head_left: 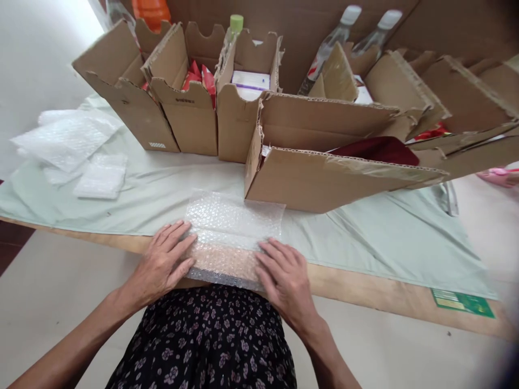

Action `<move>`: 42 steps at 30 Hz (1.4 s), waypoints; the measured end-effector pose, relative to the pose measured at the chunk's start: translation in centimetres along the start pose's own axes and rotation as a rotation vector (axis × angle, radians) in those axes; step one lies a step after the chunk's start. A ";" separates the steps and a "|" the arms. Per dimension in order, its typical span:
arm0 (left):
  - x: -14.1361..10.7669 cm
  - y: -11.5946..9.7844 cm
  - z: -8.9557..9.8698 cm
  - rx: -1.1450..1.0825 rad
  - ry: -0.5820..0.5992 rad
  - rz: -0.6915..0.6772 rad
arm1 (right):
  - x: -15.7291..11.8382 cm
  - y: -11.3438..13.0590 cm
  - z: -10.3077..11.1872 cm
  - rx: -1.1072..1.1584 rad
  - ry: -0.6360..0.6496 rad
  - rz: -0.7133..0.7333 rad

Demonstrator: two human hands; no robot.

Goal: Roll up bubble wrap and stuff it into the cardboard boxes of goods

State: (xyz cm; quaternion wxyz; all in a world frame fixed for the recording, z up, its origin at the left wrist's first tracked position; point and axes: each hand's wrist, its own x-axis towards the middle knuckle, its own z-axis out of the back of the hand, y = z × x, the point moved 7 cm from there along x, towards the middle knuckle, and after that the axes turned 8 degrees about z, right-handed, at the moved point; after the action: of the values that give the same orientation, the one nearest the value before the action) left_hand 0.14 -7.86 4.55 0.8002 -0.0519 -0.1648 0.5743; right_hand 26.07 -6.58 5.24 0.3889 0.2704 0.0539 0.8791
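Note:
A clear sheet of bubble wrap (235, 216) lies flat at the table's near edge, its front strip reaching just past the wood. My left hand (166, 256) rests on its left side, fingers stretched out and pointing forward. On the right side, my right hand (284, 270) lies with its fingers extended over the sheet's edge. Neither hand grips anything. The sheet's far right corner touches or lies close to the base of a long cardboard box (324, 181) holding a dark red item (375, 150).
Several cut-open cardboard boxes (197, 127) stand along the back, with red packets (193, 75) and a white box (250, 81) inside. Bottles (330, 46) rise behind them. More bubble wrap (73, 138) is piled at the left on the pale green cloth (365, 237).

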 end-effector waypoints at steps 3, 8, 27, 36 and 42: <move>-1.7 1.4 1.0 -0.066 -0.001 0.030 | -2.8 -2.2 1.9 -0.070 -0.047 -0.042; -3.8 2.4 1.4 -0.057 0.066 0.002 | -5.7 -1.8 2.7 -0.074 0.107 0.038; -0.9 0.2 3.3 -0.460 -0.014 -0.049 | -1.7 -0.5 3.4 0.493 -0.086 -0.070; 2.8 1.4 2.9 -0.427 -0.047 0.313 | -0.4 -4.9 2.5 0.261 -0.212 -0.377; 5.9 2.6 1.5 -0.190 -0.076 0.356 | 2.0 -6.0 1.1 -0.068 -0.203 -0.223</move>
State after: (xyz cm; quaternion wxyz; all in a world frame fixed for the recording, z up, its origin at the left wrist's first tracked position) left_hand -0.96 -1.61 6.46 0.6708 -0.1335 -0.2367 0.6901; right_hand 29.45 -1.16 5.18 0.4966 0.3368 0.0143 0.7998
